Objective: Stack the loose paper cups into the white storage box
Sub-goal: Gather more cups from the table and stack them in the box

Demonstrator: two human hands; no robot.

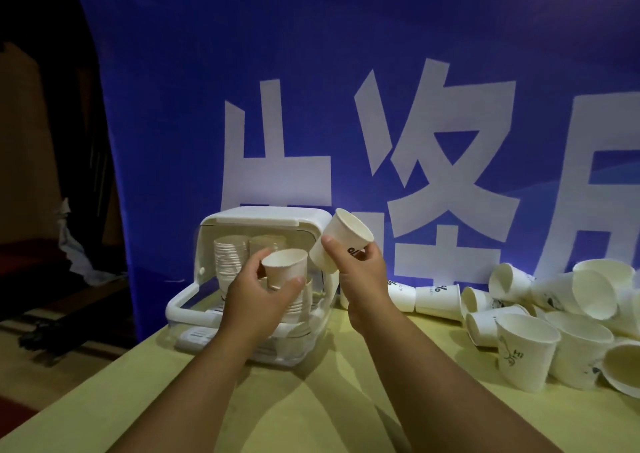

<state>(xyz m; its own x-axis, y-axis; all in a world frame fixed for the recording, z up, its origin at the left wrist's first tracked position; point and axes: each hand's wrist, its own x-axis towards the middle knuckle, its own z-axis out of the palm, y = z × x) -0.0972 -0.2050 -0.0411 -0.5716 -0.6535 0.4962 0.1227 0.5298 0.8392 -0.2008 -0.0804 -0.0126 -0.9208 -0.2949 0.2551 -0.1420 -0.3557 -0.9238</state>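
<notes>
A white storage box (207,244) stands open on the yellow table, its front flap (180,309) folded down. Stacks of paper cups (230,258) fill its inside. My left hand (258,295) grips an upright paper cup (285,265) in front of the box opening, above a lower stack. To the right of the box top, my right hand (360,270) pinches a second paper cup (341,239), which is tilted with its mouth up and to the right. A pile of loose paper cups (540,317) lies on the table at the right.
A blue banner (346,89) with large white characters hangs right behind the box and cups. The yellow table (311,411) ends at its left edge beside the box, with a dark floor below. Several loose cups (438,302) lie between the box and the pile.
</notes>
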